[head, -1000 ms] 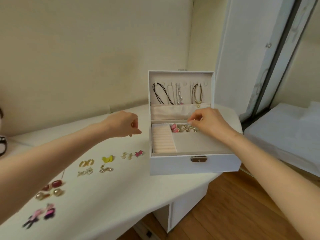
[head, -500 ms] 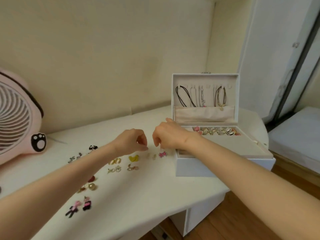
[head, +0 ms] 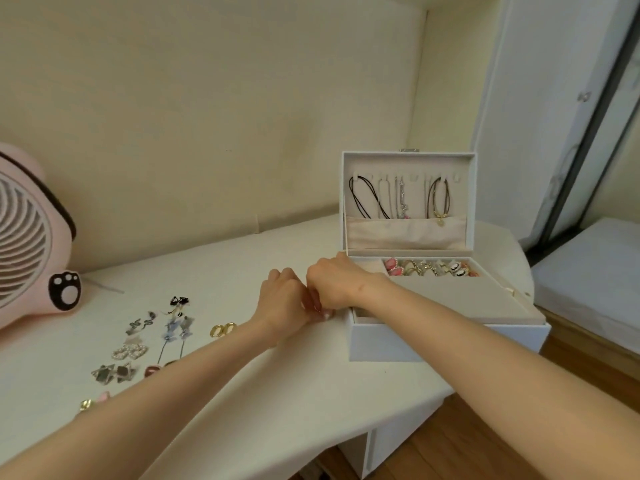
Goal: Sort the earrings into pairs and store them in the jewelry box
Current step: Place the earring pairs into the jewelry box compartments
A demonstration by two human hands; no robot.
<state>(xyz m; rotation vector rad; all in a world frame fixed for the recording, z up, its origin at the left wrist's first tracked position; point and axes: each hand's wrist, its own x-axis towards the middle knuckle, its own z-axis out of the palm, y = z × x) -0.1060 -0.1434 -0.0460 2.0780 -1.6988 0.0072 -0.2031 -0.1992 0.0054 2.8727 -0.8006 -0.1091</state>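
The white jewelry box (head: pixel 446 339) stands open on the right of the table (head: pixel 277 403), with necklaces (head: pixel 398 199) hung in its lid and several rings and earrings (head: pixel 429 268) in its back row. My left hand (head: pixel 282 303) and my right hand (head: pixel 334 284) meet just left of the box, fingers curled down to the tabletop. What lies under the fingertips is hidden. Paired earrings lie further left: gold hoops (head: pixel 221 330), black bows (head: pixel 179 301), silver snakes (head: pixel 140 323), blue dangles (head: pixel 176 329), pearl hearts (head: pixel 129 351), silver stars (head: pixel 112 373).
A pink fan (head: pixel 31 237) with a paw print stands at the table's far left against the wall. The table's rounded front edge drops to a wooden floor (head: pixel 485 445). A white mattress (head: pixel 588 271) lies to the right, beyond the box.
My right hand left the box's back row and came down beside my left hand, covering the small earrings and pink star pair. My view swung left, showing the fan and more earrings.
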